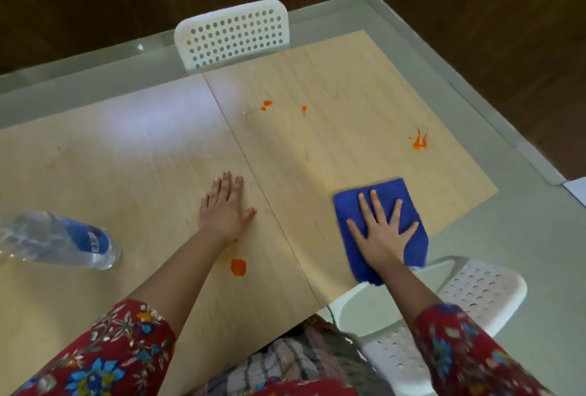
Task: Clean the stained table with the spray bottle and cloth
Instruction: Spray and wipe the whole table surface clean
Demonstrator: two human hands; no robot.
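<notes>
Several orange stains marked the pale wooden table. One solid blob sat just beside the left forearm. Two small spots lay near the far edge with a smaller fleck to their right, and a splatter lay toward the right side. A faint wet smear glistened just below the two small spots.

The blue cloth lay flat at the table's near right corner, its lower end reaching the edge. The right hand pressed down on it, palm flat and fingers straight and spread wide, gripping nothing. None of the stains touched the cloth, and the splatter was well apart from it, farther up the table.

The left hand rested flat on the bare wood near the middle, just left of the seam where the two tabletop panels met. Its fingers were straight and close together, the thumb was out to the side, and it held nothing.

The spray bottle, clear plastic with a blue label, lay on its side at the left edge of view, well apart from both hands. It was blurred and its top was cut off.

Both arms wore red floral sleeves. One white perforated chair stood at the far side of the table and another at the near right corner, on a grey floor.
</notes>
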